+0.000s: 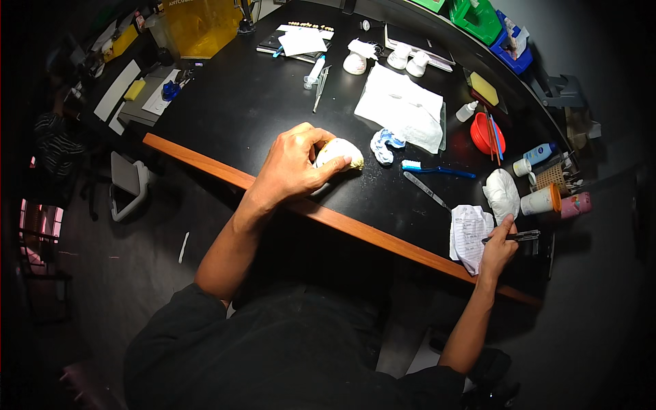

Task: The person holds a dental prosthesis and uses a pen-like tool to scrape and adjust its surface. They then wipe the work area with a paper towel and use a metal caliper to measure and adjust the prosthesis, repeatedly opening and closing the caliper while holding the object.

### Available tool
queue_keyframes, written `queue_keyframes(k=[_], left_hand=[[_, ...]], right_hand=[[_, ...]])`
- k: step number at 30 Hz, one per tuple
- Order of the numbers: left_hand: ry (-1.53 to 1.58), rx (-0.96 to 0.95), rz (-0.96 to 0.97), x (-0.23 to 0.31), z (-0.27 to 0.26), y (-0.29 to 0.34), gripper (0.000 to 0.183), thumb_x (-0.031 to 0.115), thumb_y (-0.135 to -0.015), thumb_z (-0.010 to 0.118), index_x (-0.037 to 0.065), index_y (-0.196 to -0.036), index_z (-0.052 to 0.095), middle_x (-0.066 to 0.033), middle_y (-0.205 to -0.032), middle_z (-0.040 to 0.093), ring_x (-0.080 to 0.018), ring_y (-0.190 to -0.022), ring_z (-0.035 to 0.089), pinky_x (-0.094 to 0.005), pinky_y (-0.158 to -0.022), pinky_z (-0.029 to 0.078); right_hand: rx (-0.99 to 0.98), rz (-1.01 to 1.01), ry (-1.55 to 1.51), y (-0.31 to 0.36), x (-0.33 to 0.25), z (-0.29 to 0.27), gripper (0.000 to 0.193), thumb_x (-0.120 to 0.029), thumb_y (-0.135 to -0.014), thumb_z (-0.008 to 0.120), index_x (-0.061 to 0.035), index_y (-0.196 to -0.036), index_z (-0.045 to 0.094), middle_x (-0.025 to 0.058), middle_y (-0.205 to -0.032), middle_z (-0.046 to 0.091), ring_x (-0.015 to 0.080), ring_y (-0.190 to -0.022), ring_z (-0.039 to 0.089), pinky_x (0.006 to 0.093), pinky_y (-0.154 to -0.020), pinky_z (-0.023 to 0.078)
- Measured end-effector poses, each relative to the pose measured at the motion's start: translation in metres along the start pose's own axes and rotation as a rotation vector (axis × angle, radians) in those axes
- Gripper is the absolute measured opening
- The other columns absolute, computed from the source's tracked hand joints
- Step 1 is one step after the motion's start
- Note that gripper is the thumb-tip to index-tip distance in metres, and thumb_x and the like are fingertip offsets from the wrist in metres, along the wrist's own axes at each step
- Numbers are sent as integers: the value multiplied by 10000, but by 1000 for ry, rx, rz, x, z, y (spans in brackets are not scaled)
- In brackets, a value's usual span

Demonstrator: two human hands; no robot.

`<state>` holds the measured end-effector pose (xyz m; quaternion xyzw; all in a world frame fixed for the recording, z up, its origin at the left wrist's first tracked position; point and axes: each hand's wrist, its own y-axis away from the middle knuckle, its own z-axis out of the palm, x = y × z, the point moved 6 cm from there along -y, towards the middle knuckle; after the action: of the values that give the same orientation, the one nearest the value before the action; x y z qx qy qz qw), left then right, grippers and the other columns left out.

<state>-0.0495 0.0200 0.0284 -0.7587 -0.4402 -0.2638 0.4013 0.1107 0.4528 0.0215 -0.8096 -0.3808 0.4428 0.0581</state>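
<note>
Close to the table's wooden edge, my left hand (295, 158) is closed round a whitish rounded piece (338, 152) with a yellowish edge. Its underside is hidden by my fingers and palm. At the right, my right hand (499, 254) grips a dark pen (523, 236) over a creased sheet of paper (471, 236) with handwriting. Just beyond that sheet sits a white wrapped bundle (502, 193). Between my hands lie a blue-and-white crumpled lump (387, 145), a blue toothbrush (444, 171) and a slim metal spatula (425, 188).
A white cloth (403, 106) covers the table's middle, with white plaster-like pieces (408, 61) behind it. To the right stand a red bowl (484, 135) holding sticks, a blue bottle (540, 153) and an orange-lidded jar (540, 201). A syringe (315, 73) and tweezers (321, 89) lie farther back.
</note>
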Motion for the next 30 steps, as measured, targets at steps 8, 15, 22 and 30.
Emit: queue_keyframes(k=[8,15,22,30], left_hand=[[-3,-3,4,1,0,-1,450,373,-816,845,-3,-1051,771,-109,-793,633,-161,-657,565,-319,-604,463],[2,4,13,-1,0,0,453,373,-813,849,-3,-1054,771,-109,-798,638,-160,-655,561,-321,-601,461],[-3,-9,-4,3,-2,-1,452,374,-813,848,-10,-1038,770,-135,-825,661,-198,-684,611,-336,-633,498],[-5,-20,-23,2,-1,0,445,372,-813,847,-17,-1014,768,-161,-855,686,-239,-712,668,-352,-664,535]], right_hand=[[11,-27,-147,-3,7,-1,593,-451,-1101,458,13,-739,522,44,-600,469,168,-601,466,371,-612,399],[-4,30,-335,-2,9,0,569,-423,-1111,457,-17,-713,471,18,-615,438,139,-606,433,333,-595,369],[19,-39,-271,-2,9,-1,562,-424,-1111,455,-17,-724,475,18,-615,436,133,-597,421,326,-594,373],[-27,-21,-230,-2,6,1,556,-414,-1112,458,-12,-730,497,19,-613,449,133,-604,444,332,-606,389]])
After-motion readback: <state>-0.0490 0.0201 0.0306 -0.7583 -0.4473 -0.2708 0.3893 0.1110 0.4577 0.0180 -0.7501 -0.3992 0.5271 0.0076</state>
